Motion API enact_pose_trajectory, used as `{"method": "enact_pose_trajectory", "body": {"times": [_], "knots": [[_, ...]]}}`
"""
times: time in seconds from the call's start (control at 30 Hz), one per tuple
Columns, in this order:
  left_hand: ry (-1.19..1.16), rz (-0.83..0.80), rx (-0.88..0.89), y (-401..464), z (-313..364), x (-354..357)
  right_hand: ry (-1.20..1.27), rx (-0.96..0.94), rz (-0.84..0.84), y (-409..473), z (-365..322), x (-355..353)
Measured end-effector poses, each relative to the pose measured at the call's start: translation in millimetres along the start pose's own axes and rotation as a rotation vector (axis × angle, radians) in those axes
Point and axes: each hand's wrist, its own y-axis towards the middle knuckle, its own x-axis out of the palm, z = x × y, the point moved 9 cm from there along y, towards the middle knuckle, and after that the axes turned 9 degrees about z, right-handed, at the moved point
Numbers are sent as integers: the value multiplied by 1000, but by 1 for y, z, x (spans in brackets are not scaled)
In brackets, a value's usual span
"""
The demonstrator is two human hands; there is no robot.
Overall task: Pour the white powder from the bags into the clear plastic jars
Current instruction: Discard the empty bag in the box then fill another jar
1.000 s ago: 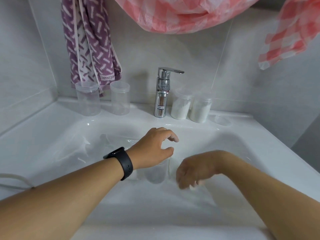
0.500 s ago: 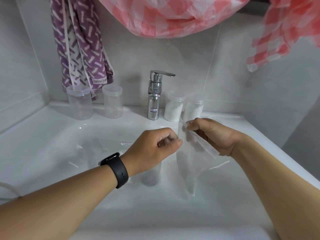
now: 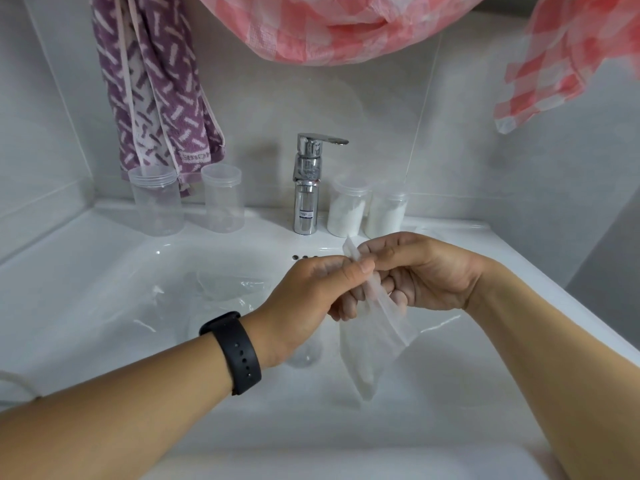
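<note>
Head view: we see both hands over the white sink basin point(image 3: 104, 278), pinching the top edge of one small clear bag point(image 3: 375, 337). Left hand point(image 3: 311, 299) grips the strip between thumb and curled fingers; right hand point(image 3: 419, 271) pinches the same strip from the other side, fingers curled round it. The bag hangs down from the grip, above the basin, with some white powder in its lower corner. A black wristband point(image 3: 235, 351) sits on the left wrist.

On the sink ledge, right of the chrome faucet point(image 3: 306, 188), we see two clear jars with white powder point(image 3: 346, 213) point(image 3: 386, 216), side by side. Left of the faucet stand two empty clear jars point(image 3: 156, 200) point(image 3: 221, 199), close together. Another clear jar point(image 3: 304, 355) stands in the basin, mostly hidden under the left hand; we cannot tell its contents.

A purple patterned towel point(image 3: 156, 91) hangs behind the empty jars. Pink checked cloth point(image 3: 329, 26) hangs across the top.
</note>
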Motion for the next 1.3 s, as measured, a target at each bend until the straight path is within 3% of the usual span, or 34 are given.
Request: {"method": "enact_pose_trajectory", "body": {"times": [0.33, 0.7, 0.9, 1.03, 1.3], "knots": [[-34, 73, -41, 4, -5, -6, -128, -27, 9, -1, -3, 4], [-126, -66, -67, -2, -3, 7, -219, -57, 64, -4, -8, 6], [-68, -7, -83, 1, -5, 2, -352, -70, 49, -2, -8, 10], [-101, -5, -86, 6, -10, -3, -265, -80, 36, -2, -7, 12], [-209, 42, -108, 5, -7, -5, -243, -157, 162, 10, -7, 1]]}}
